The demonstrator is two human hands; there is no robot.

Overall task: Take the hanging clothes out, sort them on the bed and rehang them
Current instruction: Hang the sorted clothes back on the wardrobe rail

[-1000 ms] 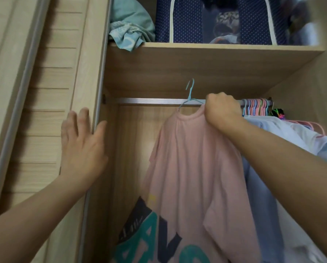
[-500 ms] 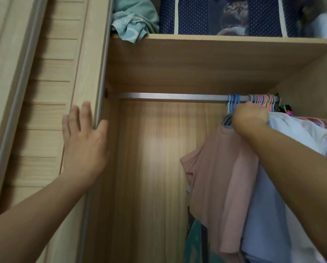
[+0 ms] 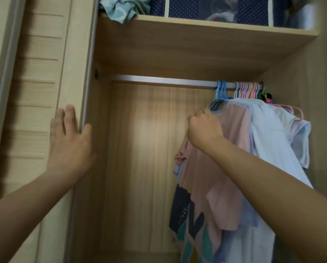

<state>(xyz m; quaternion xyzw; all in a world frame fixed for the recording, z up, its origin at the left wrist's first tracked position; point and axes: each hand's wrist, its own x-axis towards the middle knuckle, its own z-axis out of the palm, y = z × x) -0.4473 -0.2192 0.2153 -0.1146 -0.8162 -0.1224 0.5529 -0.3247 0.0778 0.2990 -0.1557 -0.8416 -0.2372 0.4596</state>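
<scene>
Gripping the pink T-shirt (image 3: 232, 149) at its shoulder, just below the collar, my right hand (image 3: 204, 130) was a closed fist with the fabric bunched inside it. That shirt hung from a blue hanger (image 3: 220, 92) hooked over the metal rail (image 3: 159, 80), toward the rail's right end. Just beside it on the right hung a pale blue shirt (image 3: 269, 133), touching the pink one, and past that a white garment (image 3: 301, 141) near the wardrobe's right wall. A tight cluster of pink and pastel hangers (image 3: 247, 90) crowded the rail's right end. My left hand (image 3: 68, 137) lay flat and spread against the edge of the louvred wardrobe door (image 3: 33, 73), fingers straight, thumb wrapped onto the door's edge, holding nothing. On the shelf (image 3: 196, 27) above the rail, crumpled teal cloth (image 3: 121, 8) sat at the left end, next to a navy dotted storage bag (image 3: 206, 6).
</scene>
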